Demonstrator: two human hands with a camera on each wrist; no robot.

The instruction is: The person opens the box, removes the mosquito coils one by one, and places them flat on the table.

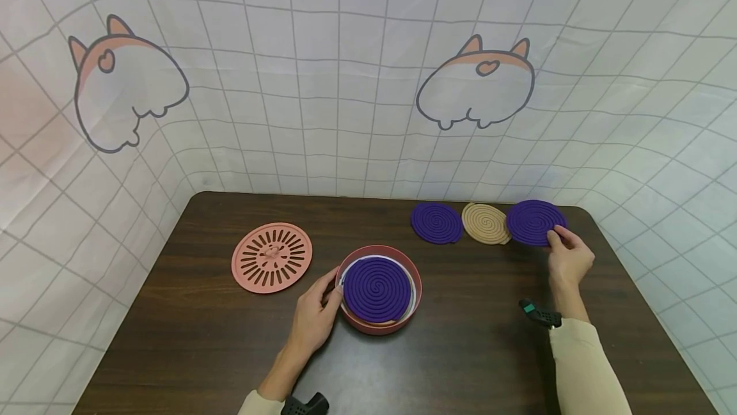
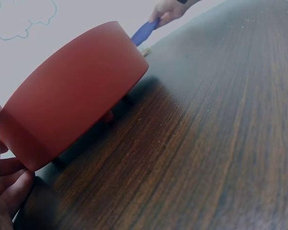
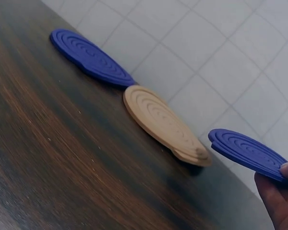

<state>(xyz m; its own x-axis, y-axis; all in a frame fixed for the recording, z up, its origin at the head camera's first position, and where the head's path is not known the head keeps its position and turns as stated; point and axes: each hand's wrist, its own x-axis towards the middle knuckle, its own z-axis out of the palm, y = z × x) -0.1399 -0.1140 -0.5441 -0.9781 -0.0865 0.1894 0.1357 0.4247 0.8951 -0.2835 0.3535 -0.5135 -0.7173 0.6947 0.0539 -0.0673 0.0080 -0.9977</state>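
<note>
At the right back of the table, my right hand (image 1: 567, 258) pinches the near edge of a purple mosquito coil (image 3: 245, 151) between thumb and fingers. The coil is lifted above the table in the right wrist view. My left hand (image 1: 315, 316) grips the left side of a round red container (image 2: 77, 91), thumb at the rim. Inside the container, another purple coil (image 1: 377, 289) lies on top, with a white rim and a tan edge showing around it. Left of the held coil, a tan coil (image 1: 485, 223) and a purple coil (image 1: 436, 222) lie flat side by side.
A pink slotted round lid (image 1: 272, 258) lies on the dark wooden table (image 1: 460, 338), left of the container. Behind the table hangs a white gridded cloth (image 1: 357, 82) with cartoon drawings. Both wrists wear black straps.
</note>
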